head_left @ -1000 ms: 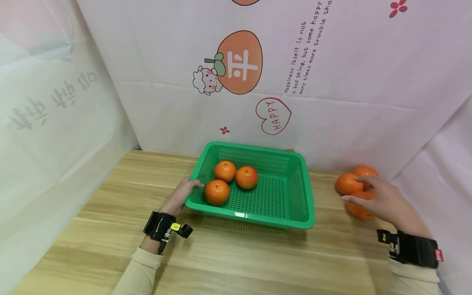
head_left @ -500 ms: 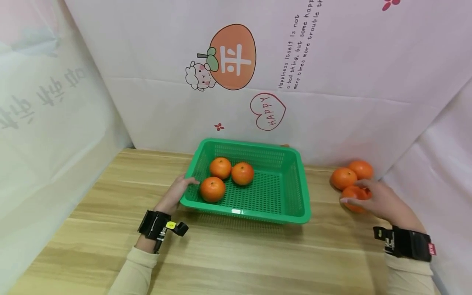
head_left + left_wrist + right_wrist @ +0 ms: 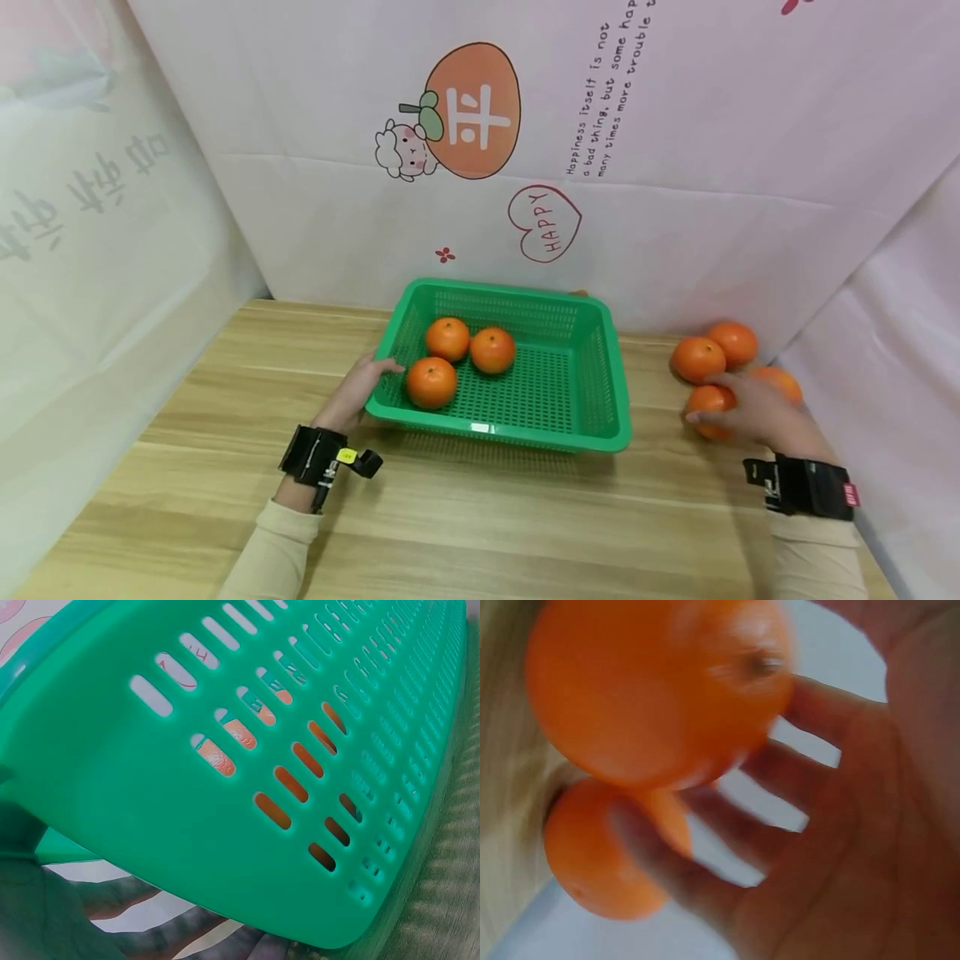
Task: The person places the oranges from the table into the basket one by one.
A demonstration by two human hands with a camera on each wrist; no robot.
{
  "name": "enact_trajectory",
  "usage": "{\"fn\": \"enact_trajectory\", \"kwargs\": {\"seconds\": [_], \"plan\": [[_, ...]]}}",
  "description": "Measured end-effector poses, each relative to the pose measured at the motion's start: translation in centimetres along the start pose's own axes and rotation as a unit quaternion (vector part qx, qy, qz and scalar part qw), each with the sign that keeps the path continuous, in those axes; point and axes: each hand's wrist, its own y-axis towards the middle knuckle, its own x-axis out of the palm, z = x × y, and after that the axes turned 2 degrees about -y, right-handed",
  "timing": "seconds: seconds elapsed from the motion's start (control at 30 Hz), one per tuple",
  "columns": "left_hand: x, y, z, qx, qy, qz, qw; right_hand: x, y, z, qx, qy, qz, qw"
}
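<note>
In the head view my left hand (image 3: 355, 392) grips the left side of a green plastic basket (image 3: 510, 436), thumb over the rim. The left wrist view shows those fingers (image 3: 161, 930) spread along the outside of the basket wall. Inside the basket sit three oranges, the front one (image 3: 431, 382) nearest my thumb. My right hand (image 3: 765, 410) has thumb and fingers around an orange (image 3: 711, 410) on the right; the right wrist view shows it large and blurred against the fingers. Another orange (image 3: 780, 382) is partly hidden behind this hand.
Two more oranges, one in front (image 3: 698, 359) and one behind (image 3: 732, 343), lie near the back wall cloth (image 3: 360, 225). Printed cloth also hangs at left and right. The wood table (image 3: 525, 533) stretches in front of the basket.
My right hand has shifted from the rear oranges to the front one and moved slightly left with it, exposing another orange at its right. The left hand keeps its hold on the basket.
</note>
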Motion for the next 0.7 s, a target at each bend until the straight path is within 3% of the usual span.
{"fn": "enact_trajectory", "kwargs": {"seconds": [0.13, 0.3, 0.37, 0.53, 0.7], "plan": [[0.0, 0.0, -0.1, -0.003, 0.001, 0.006, 1.0, 0.7, 0.0, -0.5, -0.019, -0.002, -0.015, 1.0], [0.0, 0.1, -0.1, -0.003, 0.003, 0.005, 1.0, 1.3, 0.2, -1.0, -0.009, -0.014, -0.021, 1.0], [0.0, 0.1, -0.1, -0.004, 0.002, 0.006, 1.0, 1.6, 0.3, -1.0, 0.022, 0.007, -0.034, 0.999], [0.0, 0.2, -0.1, -0.002, 0.002, 0.006, 1.0, 2.1, 0.8, -0.7, 0.067, -0.004, -0.047, 0.997], [0.0, 0.1, -0.1, -0.002, 0.004, 0.009, 0.9999, 2.1, 0.8, -0.5, 0.095, -0.002, -0.054, 0.994]]}}
